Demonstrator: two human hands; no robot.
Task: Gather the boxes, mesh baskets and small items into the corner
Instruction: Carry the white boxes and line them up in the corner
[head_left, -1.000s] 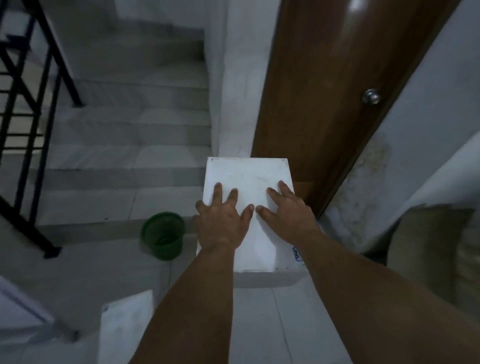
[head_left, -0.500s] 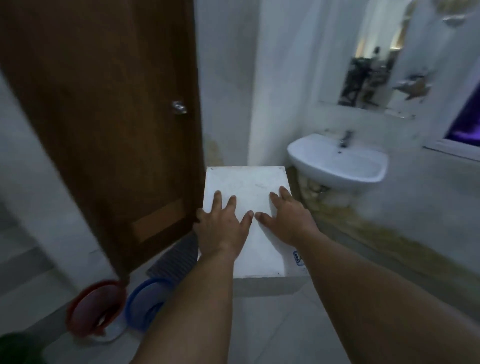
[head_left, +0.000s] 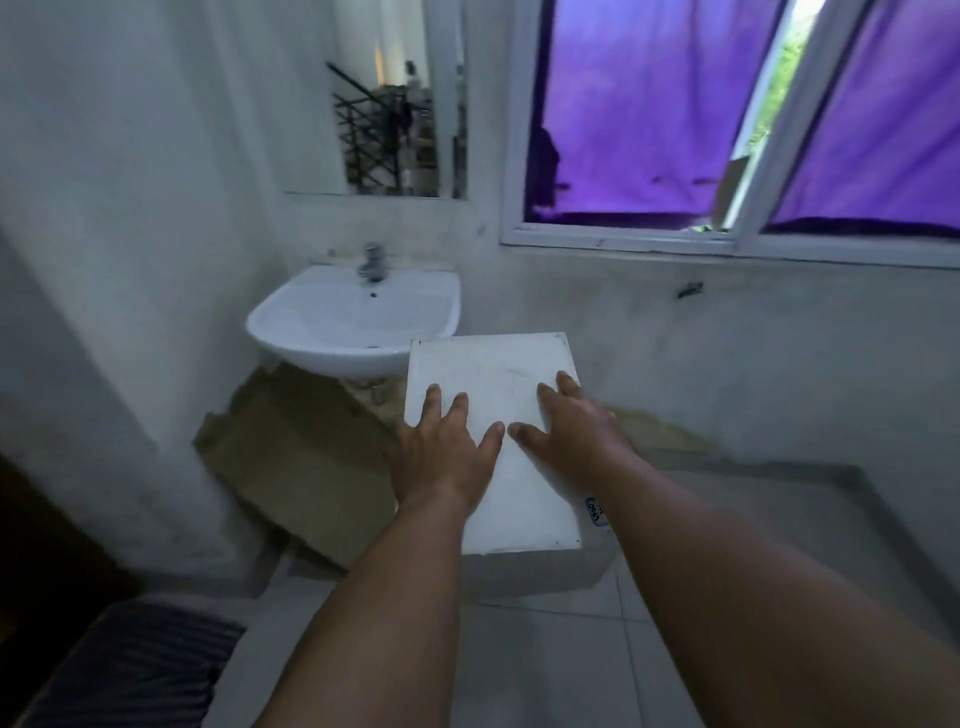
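Down in the near left corner a dark striped mat (head_left: 130, 670) lies on the tiled floor (head_left: 545, 654). Past it, the wall (head_left: 291, 467) shows a patch where the plaster has come away, brown and rough. Above that patch a white washbasin (head_left: 353, 322) hangs from the wall with a metal tap (head_left: 371, 262) at its back edge, and a mirror (head_left: 395, 104) is fixed higher up. Just right of the basin, with its far left corner overlapping the bowl from where I stand, is the white box (head_left: 493, 374), held out in front of the person at arm's length. I cannot tell whether it rests on anything. The left hand (head_left: 441, 457) lies flat on the lid near its left edge, with straight, spread fingers. The right hand (head_left: 571, 431) lies flat beside it towards the right edge, also spread, and the two thumbs almost meet in the middle. Neither hand curls round the box. A small blue-printed sticker (head_left: 596, 512) sits at the near right corner of the lid, by the right forearm. Further right, a white-framed window (head_left: 623, 241) is set in the wall, covered by a purple curtain (head_left: 649, 104).
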